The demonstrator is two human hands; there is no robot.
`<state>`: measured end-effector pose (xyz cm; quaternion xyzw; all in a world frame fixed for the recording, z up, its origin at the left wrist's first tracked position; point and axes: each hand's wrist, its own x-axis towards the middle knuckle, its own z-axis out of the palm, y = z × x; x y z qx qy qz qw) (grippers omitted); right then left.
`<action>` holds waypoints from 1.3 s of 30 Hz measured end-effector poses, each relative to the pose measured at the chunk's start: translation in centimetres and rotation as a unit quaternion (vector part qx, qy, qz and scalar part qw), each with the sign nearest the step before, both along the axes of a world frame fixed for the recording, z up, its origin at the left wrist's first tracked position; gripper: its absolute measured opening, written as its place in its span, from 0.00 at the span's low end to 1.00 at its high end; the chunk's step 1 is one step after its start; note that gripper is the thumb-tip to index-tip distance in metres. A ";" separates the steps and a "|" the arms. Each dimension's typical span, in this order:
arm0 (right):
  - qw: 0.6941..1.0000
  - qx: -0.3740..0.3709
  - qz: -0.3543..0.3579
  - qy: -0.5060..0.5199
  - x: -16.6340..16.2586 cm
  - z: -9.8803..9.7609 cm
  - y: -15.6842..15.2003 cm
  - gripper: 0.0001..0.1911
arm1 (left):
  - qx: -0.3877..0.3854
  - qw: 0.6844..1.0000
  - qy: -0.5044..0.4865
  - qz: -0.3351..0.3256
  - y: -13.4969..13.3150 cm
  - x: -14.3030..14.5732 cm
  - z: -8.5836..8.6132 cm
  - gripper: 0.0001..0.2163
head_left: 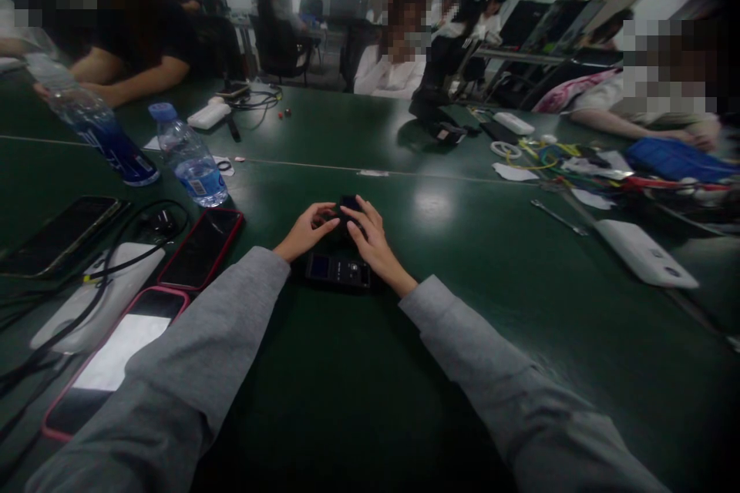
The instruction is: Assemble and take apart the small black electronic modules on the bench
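Both hands meet over the dark green table around a small black block-like object [349, 204], partly covered by fingers. My left hand [309, 233] comes from the left, its bent fingers and thumb at the object's left side. From the right, my right hand [375, 243] lays its fingers across the object's front and right side. Just nearer to me lies a flat black device [338, 270] with a small dark screen and buttons; the right wrist is close to its right end. Exactly what the black object is, I cannot make out.
Left of my arm lie a red-edged phone [202, 248], a pink-cased phone [119, 358], a white power bank [130, 266] and cables. Two bottles, one a water bottle [193, 162], stand behind. A wrench [558, 217] and white device [646, 253] lie right. People sit around.
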<state>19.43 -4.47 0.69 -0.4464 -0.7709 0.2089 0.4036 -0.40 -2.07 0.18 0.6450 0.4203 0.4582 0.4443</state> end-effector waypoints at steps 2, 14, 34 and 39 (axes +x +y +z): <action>0.999 -0.006 0.040 -0.029 0.3 0.4 0.0 0.22 | -0.012 0.999 -0.033 -0.003 0.1 -0.1 0.0 0.22; 0.989 0.071 -0.123 -0.039 2.7 2.3 -2.1 0.17 | -0.051 0.996 -0.074 0.027 0.0 -0.6 0.9 0.17; 0.913 -0.311 0.256 -0.065 -0.1 7.1 -6.2 0.25 | -0.063 0.996 -0.058 0.026 -0.4 -0.6 1.6 0.14; 0.908 -0.307 0.272 -0.086 -0.8 7.4 -7.4 0.36 | -0.053 0.997 -0.062 0.011 -0.2 -0.6 1.3 0.14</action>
